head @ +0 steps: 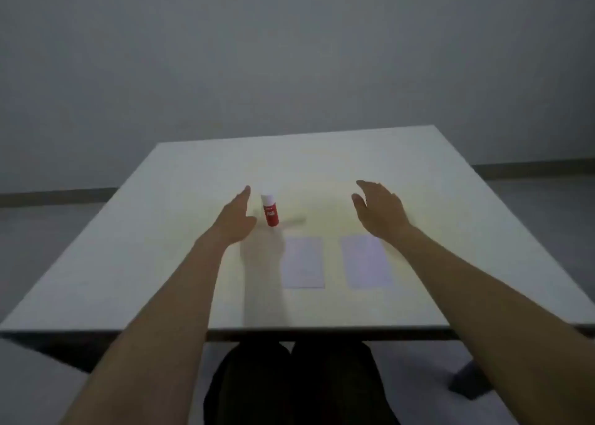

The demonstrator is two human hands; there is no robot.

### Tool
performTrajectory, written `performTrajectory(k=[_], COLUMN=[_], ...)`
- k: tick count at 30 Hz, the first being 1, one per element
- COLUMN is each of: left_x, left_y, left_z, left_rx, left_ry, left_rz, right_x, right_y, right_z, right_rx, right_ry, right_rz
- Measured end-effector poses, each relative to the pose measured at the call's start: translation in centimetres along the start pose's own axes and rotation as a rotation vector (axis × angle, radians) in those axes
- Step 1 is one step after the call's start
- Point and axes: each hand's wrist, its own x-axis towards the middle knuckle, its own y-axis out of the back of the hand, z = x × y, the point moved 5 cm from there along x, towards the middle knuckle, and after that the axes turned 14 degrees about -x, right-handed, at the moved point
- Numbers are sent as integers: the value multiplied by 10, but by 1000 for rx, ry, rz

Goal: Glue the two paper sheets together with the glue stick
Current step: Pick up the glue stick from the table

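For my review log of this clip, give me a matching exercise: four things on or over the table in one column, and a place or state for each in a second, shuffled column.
Things:
1. glue stick
2. left sheet
3. left hand
4. right hand

Places or states:
A. open, above the far end of the right sheet
B. lying flat, nearer the glue stick
C. open, just beside the glue stick
D. standing, white cap on

Pairs: 1-D, 2-B, 3-C, 4-A
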Motion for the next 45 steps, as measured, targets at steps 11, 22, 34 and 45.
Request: performTrajectory(k=[11, 22, 34, 45], left_x=[-30, -27, -35, -74], left_y=[-50, -32, -37, -51], left_z=[16, 74, 83, 65], left_rx=[-535, 108, 152, -1084], left_ry=[21, -463, -513, -156], left_rz=[315, 249, 255, 64], right_x=[-31, -7, 3, 3], right_y=[4, 21, 23, -5], right_z=[-27, -45, -36, 51], right_rx=[203, 757, 679, 232], right_ry=[158, -146, -21, -220], right_rz=[3, -398, -227, 91])
